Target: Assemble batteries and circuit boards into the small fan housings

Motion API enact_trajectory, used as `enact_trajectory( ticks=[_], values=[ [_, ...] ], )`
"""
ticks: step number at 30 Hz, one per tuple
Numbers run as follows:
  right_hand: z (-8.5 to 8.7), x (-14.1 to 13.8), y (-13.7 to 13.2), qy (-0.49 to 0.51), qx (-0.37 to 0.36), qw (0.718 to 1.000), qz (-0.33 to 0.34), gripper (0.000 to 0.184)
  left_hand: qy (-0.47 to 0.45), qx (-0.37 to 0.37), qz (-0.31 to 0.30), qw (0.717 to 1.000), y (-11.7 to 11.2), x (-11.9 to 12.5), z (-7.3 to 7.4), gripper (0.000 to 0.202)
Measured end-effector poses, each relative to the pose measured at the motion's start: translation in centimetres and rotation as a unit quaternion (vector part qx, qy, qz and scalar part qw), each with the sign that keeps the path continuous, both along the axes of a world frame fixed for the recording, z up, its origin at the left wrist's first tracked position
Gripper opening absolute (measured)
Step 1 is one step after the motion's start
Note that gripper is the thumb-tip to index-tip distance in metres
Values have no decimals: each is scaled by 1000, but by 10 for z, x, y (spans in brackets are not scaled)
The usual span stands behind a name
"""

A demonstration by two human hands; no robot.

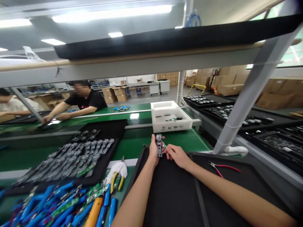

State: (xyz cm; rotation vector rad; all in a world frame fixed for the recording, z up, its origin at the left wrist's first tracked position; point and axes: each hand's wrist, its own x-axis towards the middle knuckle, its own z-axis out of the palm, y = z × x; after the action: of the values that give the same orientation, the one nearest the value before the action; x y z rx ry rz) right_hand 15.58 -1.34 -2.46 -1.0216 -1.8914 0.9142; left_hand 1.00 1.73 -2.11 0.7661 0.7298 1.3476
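Note:
My left hand (153,151) is closed round a small grey metal part (159,145) with a round head, held upright over the far edge of a black mat (175,192). My right hand (176,155) sits just to its right, fingers pinched at a tiny green piece (164,146) against the part's side. Both forearms reach forward across the mat.
A white bin (170,116) stands behind on the green belt (132,142). A black tray of grey parts (71,154) lies at left, with blue parts (47,205) and yellow-handled pliers (117,179) in front. Red-handled cutters (222,167) rest at right. Two people work across the belt.

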Motion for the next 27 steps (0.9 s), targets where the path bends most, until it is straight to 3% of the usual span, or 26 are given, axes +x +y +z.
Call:
enact_trajectory(
  ticks=[11,27],
  values=[
    [3,1,-7,-64,29,997,32,27,6,6,-34,999,-2,-2,1,66],
    [7,0,-9,-96,33,995,12,30,10,8,-31,999,-4,1,0,68]
  ],
)
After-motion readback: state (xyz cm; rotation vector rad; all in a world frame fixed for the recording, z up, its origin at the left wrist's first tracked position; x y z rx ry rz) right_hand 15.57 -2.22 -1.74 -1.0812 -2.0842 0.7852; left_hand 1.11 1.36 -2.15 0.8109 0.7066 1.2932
